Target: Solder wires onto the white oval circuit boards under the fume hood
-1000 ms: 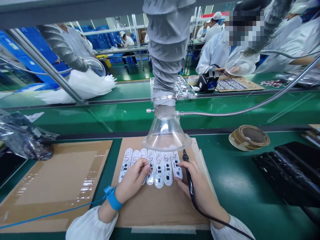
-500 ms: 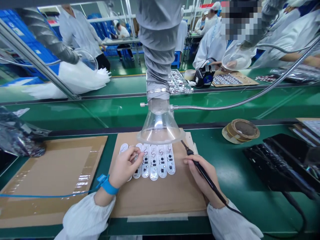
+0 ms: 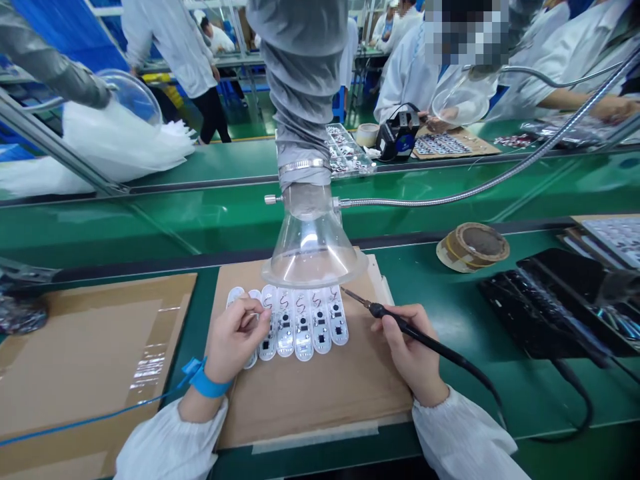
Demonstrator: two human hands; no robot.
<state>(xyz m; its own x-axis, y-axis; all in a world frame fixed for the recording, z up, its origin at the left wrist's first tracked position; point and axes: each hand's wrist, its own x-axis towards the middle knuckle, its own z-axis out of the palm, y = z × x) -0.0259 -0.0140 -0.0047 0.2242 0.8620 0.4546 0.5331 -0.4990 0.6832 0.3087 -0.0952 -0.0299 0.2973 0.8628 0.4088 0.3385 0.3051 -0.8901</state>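
Several white rounded strips with small circuit boards [image 3: 303, 330] and thin red wires lie side by side on a cardboard sheet [image 3: 320, 400]. My left hand [image 3: 235, 340], with a blue wrist strap [image 3: 209, 381], is over the strips at the left end, its fingers pinched together; whatever they hold is hidden. In my right hand [image 3: 413, 347] is a black soldering iron [image 3: 405, 325], gripped like a pen. Its tip points left, close to the upper end of the rightmost strip; I cannot tell whether they touch.
A clear fume hood [image 3: 313, 257] on a grey duct hangs just above the strips' upper ends. Right of the cardboard stand a tape roll [image 3: 473, 247] and a black box-like holder [image 3: 535, 313]. Another cardboard sheet [image 3: 100, 360] lies left. Co-workers [image 3: 410, 73] sit across the bench.
My right hand has turned the soldering iron so its tip swings left, to the rightmost strip. My left hand stays pinched over the left strips. The whole view has shifted slightly.
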